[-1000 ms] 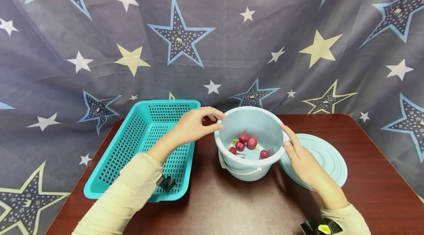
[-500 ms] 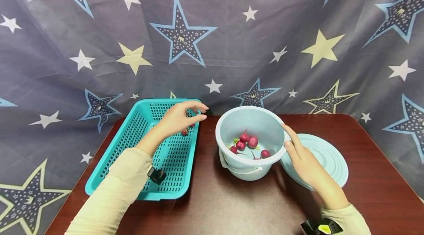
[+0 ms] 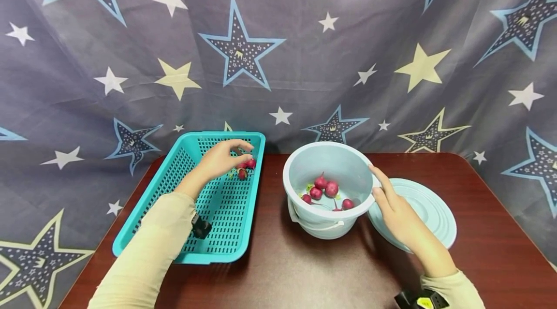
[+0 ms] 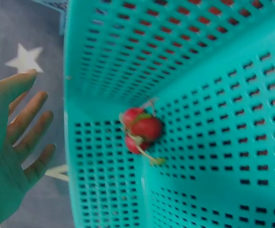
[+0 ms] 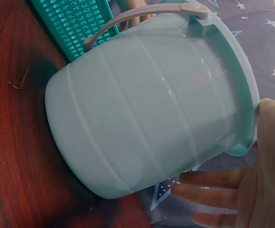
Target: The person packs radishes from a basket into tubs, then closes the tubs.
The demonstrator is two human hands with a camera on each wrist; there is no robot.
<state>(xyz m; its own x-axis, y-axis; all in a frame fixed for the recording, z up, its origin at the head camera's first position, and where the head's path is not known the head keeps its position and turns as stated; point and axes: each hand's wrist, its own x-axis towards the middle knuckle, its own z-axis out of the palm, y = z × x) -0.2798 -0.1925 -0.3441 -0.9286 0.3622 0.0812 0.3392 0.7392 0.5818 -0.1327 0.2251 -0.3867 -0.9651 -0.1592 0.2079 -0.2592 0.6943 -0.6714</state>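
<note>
My left hand [image 3: 222, 156] hovers above the far part of the turquoise basket [image 3: 250, 222], fingers spread and nothing in them. Red radishes [image 4: 144, 128] with stringy roots and bits of green lie grouped in a far corner of that basket. To the right stands a pale blue bucket [image 3: 326, 224], upright, with several radishes [image 3: 331, 188] and scraps of green at its bottom. My right hand [image 3: 398, 214] holds the bucket's right rim between thumb and index finger; in the right wrist view its other fingers [image 5: 208, 195] extend loosely beside the wall.
A round pale blue lid [image 3: 428, 212] lies on the reddish-brown table [image 3: 296, 275], to the right of the bucket and partly behind my right hand. The bucket's handle [image 3: 322, 227] hangs down at the front. A star-patterned cloth [image 3: 300, 67] hangs right behind the table.
My left hand has moved from the bucket's left rim leftward over the basket, uncovering the radishes there. The right hand stays at the bucket's rim.
</note>
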